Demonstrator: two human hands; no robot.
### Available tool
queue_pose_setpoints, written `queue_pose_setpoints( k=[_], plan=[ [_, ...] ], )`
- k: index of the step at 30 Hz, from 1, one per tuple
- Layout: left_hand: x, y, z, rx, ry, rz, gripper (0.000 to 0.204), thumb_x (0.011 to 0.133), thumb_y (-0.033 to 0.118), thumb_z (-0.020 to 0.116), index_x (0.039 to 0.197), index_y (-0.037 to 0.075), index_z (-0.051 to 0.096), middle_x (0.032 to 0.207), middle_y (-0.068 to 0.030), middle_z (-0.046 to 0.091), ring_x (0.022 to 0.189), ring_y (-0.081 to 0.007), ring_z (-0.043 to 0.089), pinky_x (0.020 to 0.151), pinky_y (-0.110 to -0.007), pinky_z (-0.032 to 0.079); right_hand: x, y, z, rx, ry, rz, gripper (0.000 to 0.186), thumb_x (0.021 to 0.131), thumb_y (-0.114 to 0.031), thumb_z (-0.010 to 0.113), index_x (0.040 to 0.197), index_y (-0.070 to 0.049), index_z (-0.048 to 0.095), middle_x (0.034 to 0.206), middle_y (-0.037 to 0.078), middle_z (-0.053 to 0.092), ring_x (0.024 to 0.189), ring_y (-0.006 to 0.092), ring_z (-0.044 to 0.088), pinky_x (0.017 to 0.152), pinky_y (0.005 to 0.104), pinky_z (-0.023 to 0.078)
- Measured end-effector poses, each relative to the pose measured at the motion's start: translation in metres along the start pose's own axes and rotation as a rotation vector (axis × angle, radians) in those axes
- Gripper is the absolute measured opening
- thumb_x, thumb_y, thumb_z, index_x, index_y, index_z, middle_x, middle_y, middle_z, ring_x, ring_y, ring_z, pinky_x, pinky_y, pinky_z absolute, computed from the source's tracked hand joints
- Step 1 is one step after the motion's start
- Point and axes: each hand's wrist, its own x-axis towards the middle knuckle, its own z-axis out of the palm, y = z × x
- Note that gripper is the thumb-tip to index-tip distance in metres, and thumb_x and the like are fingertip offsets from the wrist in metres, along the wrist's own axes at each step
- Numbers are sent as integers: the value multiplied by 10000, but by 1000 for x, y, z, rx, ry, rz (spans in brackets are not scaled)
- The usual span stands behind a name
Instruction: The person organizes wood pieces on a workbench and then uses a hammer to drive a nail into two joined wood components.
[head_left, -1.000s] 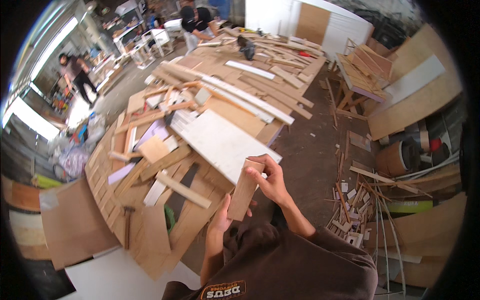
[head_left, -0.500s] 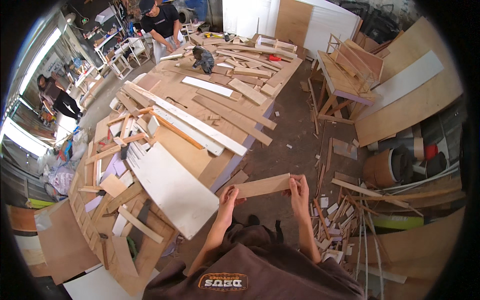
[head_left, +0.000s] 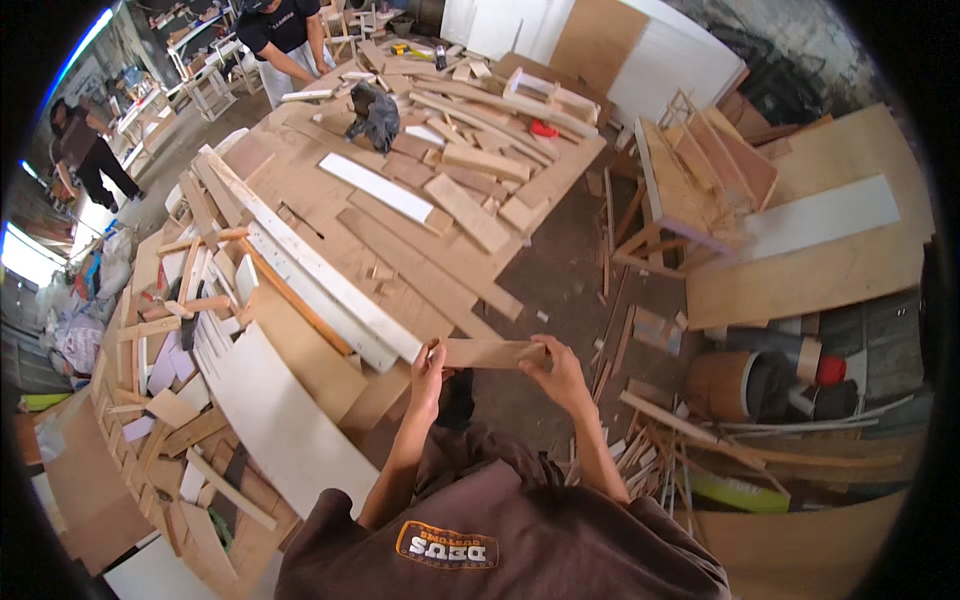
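**Short wooden piece (head_left: 485, 354), one hand on each end**

So it's a bit below the middle of the frame, lying roughly level. Left hand (head_left: 427, 380) has its left end pinched, right hand (head_left: 562, 378) is pinching the other end, thumb and fingers. Big white panel (head_left: 285, 410) sits lower left, a long white strip (head_left: 310, 255) above it. Another person (head_left: 280, 35) is leaning at the cluttered worktable (head_left: 300, 170), upper left.
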Motion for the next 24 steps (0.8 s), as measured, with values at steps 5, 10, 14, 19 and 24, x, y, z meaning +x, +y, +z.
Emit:
queue_pose_setpoints(
  k=[5,10,14,19,24],
  plan=[
    [46,5,25,116,49,72,406,1020,336,631,1288,32,599,1024,10,630,932,-55,535,786,-213,419,66,-24,-6,-614,76,-257,665,711,-298,856,1313,-145,619,1354,126,582,1310,346,497,1130,555,298],
    [79,20,51,-107,-19,3,375,1029,314,615,1266,24,608,1023,-50,679,874,-117,651,730,-260,520,137,-8,21,-295,-296,-292,647,756,-311,813,1333,-133,581,1276,126,623,1233,323,570,1081,472,393],
    [93,18,53,-109,156,-173,429,1034,394,574,1277,41,583,1119,-98,680,920,-191,690,828,-341,548,184,8,24,-189,-418,-341,592,784,-306,793,1299,-112,574,1205,157,629,1157,362,605,985,458,480],
    [103,-86,57,45,585,-120,557,961,416,678,1326,20,539,1164,-140,652,1086,-232,625,917,-371,496,248,42,27,-29,-544,-343,610,791,-330,799,1308,-119,556,1198,157,628,1138,383,609,985,472,484],
    [78,-182,109,280,972,-371,627,887,368,772,1333,-3,534,1163,-162,649,1092,-260,629,888,-361,517,307,77,20,34,-763,-474,615,777,-319,820,1296,-109,565,1191,154,631,1142,365,613,995,450,483]
  ],
)
